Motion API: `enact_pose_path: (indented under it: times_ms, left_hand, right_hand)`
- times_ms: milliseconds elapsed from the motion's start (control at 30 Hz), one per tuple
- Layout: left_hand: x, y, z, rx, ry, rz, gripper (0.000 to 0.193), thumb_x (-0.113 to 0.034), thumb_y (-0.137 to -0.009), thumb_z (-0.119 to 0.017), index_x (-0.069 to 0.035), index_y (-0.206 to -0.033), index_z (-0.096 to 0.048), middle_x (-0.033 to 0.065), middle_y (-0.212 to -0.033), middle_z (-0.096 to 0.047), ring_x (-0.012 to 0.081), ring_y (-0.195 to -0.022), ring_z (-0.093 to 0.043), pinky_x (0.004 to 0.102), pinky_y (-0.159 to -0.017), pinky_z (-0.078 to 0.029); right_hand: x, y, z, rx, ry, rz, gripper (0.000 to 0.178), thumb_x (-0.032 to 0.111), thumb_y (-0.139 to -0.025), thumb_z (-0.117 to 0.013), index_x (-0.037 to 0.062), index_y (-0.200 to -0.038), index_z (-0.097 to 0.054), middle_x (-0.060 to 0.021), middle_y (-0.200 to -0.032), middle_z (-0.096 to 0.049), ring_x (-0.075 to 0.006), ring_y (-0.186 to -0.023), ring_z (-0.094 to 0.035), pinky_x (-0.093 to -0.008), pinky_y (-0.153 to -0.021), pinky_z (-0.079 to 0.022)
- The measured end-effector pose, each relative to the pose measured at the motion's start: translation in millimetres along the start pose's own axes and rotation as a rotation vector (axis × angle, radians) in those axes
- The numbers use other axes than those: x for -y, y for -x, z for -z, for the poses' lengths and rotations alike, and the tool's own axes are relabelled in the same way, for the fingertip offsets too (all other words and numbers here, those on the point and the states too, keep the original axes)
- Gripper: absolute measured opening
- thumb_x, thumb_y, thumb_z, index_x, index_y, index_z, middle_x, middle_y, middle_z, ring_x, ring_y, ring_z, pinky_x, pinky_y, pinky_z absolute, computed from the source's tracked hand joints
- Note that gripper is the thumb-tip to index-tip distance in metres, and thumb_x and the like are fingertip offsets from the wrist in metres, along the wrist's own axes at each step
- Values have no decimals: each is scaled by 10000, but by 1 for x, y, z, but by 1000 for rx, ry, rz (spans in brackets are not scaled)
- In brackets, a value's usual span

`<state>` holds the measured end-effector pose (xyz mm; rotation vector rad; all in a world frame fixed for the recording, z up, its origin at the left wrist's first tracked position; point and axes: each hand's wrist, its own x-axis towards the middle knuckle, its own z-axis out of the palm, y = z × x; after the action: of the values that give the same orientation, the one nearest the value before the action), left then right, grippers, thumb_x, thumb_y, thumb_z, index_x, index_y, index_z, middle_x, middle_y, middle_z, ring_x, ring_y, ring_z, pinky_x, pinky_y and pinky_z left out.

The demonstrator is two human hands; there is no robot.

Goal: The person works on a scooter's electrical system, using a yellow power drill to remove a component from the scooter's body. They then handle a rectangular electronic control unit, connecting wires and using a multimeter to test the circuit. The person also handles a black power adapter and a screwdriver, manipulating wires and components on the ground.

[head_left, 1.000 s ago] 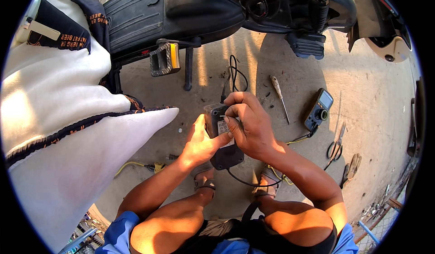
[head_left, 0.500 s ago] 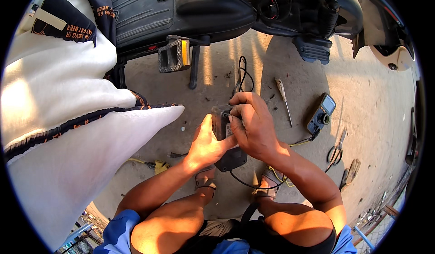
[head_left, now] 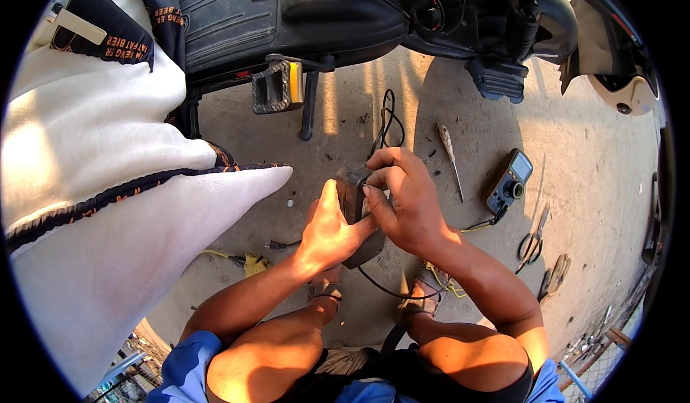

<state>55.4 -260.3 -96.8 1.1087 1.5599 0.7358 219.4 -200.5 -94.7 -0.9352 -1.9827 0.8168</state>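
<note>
A black box-shaped charger (head_left: 351, 187) with cords at both ends is held above the ground between my knees and the scooter. My left hand (head_left: 329, 232) wraps round its left side, thumb across the near part. At its far right corner, the thumb and forefinger of my right hand (head_left: 411, 205) are pinched together. Whatever lies between those fingertips is hidden or too small to make out. One black cord (head_left: 389, 119) loops on the ground beyond the charger; another cord (head_left: 384, 288) curves from its near end toward my right foot.
A black scooter (head_left: 309, 19) with a pedal (head_left: 277, 87) stands across the far side. White padded fabric (head_left: 108, 137) hangs at the left. On the right lie a screwdriver (head_left: 447, 144), a multimeter (head_left: 509, 180), scissors (head_left: 533, 241) and a glove (head_left: 555, 277). A yellow connector (head_left: 255, 264) and plug (head_left: 275, 245) lie left.
The charger has tilted in my hands, so the pale label seen on its face before is now out of sight. My right hand has shifted slightly, still pinching at the same corner.
</note>
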Motion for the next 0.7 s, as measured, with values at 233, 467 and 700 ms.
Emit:
enact_pose_path:
  times_ms: [233,467,700]
  left_hand:
    - [1,2,-3,-80,-122,-53,546,-304,-813,-843,9,-1104,-503,168,-988,-701,310,-903,-720,431,-790,-557]
    - [-4,5,-3,-84,-189,1,521,-284,-808,-828,-1,-1104,-505,175,-986,-699,343,-898,-718,439,-784,-554]
    - [-2,4,-6,-91,-165,-45,504,-270,-803,-821,2,-1069,-490,161,-939,-689,317,-837,-698,436,-742,-540]
  right_hand:
    - [7,6,-2,-30,26,-60,129,29,-824,-724,9,-871,-606,-147,-1086,-612,-359,-976,-602,-456,-842,-476]
    - [5,13,-8,-75,-20,-107,137,35,-847,-720,-15,-871,-594,-166,-1104,-610,-374,-982,-593,-467,-855,-478]
    - [5,10,-12,-98,70,-89,151,35,-870,-705,-33,-842,-573,-174,-1135,-604,-376,-1012,-581,-465,-866,-477]
